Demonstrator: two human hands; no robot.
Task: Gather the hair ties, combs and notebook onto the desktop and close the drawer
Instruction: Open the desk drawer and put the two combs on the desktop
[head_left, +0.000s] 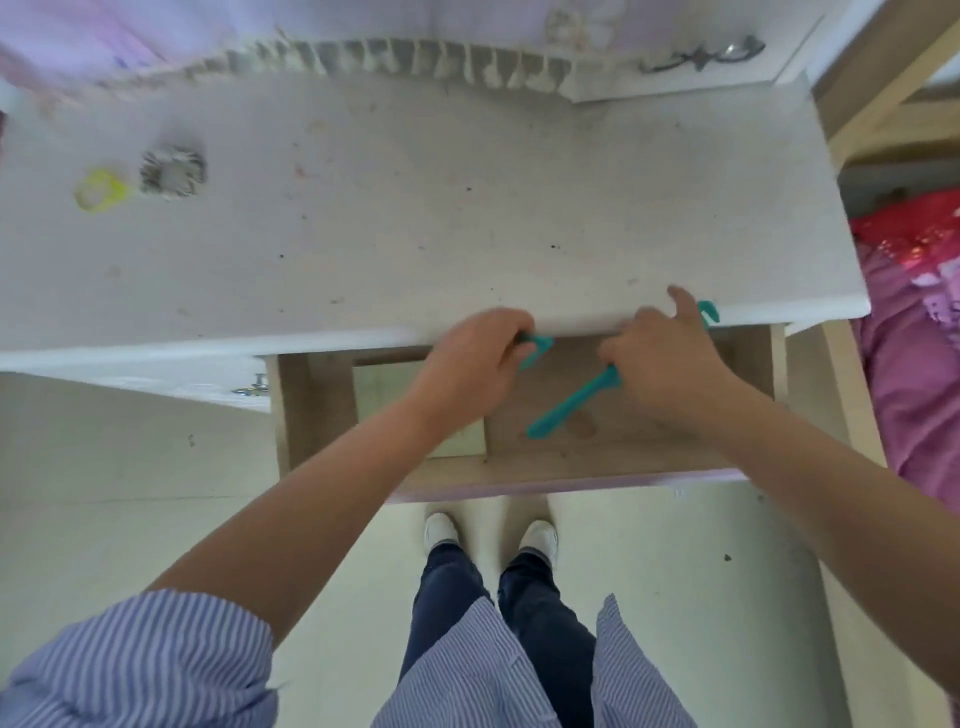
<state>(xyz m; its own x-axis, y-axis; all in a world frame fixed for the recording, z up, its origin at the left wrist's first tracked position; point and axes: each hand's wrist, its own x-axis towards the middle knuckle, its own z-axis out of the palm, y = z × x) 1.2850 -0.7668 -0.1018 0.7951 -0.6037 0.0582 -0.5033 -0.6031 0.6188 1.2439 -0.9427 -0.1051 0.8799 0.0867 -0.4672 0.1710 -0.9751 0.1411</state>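
The wooden drawer (566, 467) stands pulled out under the white desktop (415, 223). My left hand (470, 358) is closed on a teal comb (537, 349) at the desk's front edge. My right hand (667, 358) grips a second teal comb (571, 402), whose handle slants down into the drawer and whose other end (707, 314) pokes out past my fingers. A pale notebook (384, 395) lies in the drawer's left part, half hidden by my left forearm. A yellow hair tie (101, 189) and a grey scrunchie (171, 171) rest on the desktop's far left.
A frilled cloth edge (363, 62) runs along the back of the desktop. A bed with pink and red bedding (919, 312) lies to the right. A metal handle (252, 387) shows on the drawer front to the left. My feet (491, 535) stand on the pale floor below the drawer.
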